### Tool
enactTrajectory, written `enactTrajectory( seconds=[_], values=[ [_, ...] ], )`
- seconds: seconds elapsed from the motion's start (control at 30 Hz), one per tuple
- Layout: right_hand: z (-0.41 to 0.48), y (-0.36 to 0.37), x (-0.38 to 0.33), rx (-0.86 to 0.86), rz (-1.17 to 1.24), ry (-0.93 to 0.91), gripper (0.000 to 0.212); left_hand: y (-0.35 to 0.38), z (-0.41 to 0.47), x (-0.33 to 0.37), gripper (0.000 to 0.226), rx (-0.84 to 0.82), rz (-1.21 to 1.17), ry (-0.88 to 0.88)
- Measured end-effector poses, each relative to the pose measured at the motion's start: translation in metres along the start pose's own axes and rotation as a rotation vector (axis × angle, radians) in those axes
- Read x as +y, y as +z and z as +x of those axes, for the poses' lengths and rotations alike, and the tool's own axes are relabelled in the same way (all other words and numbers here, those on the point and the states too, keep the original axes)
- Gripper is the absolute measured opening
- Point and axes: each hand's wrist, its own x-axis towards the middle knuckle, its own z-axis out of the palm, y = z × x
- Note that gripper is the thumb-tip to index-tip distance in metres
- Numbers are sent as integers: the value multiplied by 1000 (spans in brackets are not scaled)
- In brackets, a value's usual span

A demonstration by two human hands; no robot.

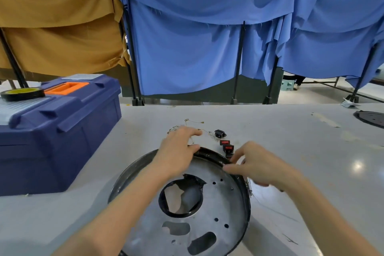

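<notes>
- While the head view shows both hands at the far rim of the metal disc (218, 203), the work in hand looks like laying the black band (209, 155) round that rim.
- Left hand (176, 151) clamps the rim, thumb pressed onto the band and fingers curled over the far edge. Whether those fingers also catch the wires (205, 133) beyond them is hard to tell.
- Right hand (257, 165) pinches the band narrowly between thumb and fingertips, just to the right of the left thumb, where the band meets the rim.
- Disc lies flat on the table (291, 151) under both grips, its large centre hole on the near side of them.
- Just past the right pinch sit the red switches (226, 145) and a black socket (219, 133), joined to the thin wires.
- To do this well, I judge the left thumb should pin the laid part while the right pinch pulls the band taut and follows the rim's curve, smoothing out wrinkles.
- Loose wires near the left fingers could get trapped under the band, so they are best held outward.
- Well to the left of the grips stands a blue toolbox (62, 131) with a tape roll (22, 93) on its lid.
</notes>
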Motion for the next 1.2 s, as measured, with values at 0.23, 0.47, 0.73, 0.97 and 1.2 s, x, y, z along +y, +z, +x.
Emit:
enactTrajectory(
  seconds=[0.23, 0.47, 0.73, 0.97, 1.2],
  values=[
    [2, 5, -2, 8, -20, -76, 25, -8, 7, -45, 37, -84, 241, -210],
    [4, -13, 13, -79, 68, -55, 40, -5, 6, -54, 17, -72, 246, -157],
    [36, -38, 40, 23, 84, 77, 7, -7, 3, -48, 12, -165, 240, -98],
    [55, -13, 40, 33, -44, 69, 15, -2, -6, -43, 11, -155, 234, -70],
    [64, -2, 38, 4, -125, 68, 7, 4, -12, -44, 14, -68, 298, -60]
  ],
)
